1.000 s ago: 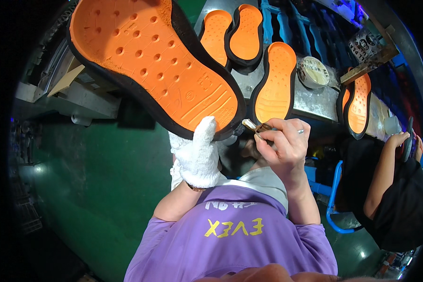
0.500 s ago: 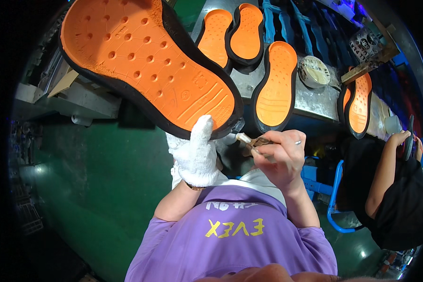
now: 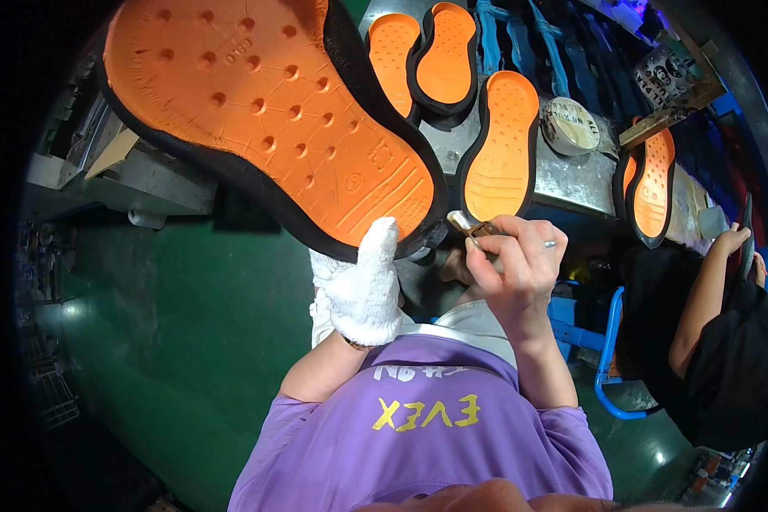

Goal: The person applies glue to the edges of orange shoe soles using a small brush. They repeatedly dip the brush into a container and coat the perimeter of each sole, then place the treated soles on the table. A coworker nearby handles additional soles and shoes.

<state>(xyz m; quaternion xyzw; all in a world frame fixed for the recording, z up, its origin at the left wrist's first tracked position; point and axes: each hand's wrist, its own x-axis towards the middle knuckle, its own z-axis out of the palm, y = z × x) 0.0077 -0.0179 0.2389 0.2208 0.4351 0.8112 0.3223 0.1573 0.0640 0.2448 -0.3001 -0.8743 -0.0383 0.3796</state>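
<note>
The shoe (image 3: 264, 119) slants up-left from the gloved left hand (image 3: 363, 286) gripping its heel; the right hand (image 3: 512, 260) pinches what looks like a small brush (image 3: 472, 225) at the heel edge.

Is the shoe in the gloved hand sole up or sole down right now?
Sole up. The shoe shows its whole orange studded sole to the camera, the gloved left hand holds its heel end, and the right hand holds a small tool there.

Since a second ago my gloved left hand (image 3: 363, 290) has swung the orange-soled shoe (image 3: 264, 119) leftward and closer, while my right hand (image 3: 512, 264) brought the small brush (image 3: 469, 226) up to its heel edge.
</note>
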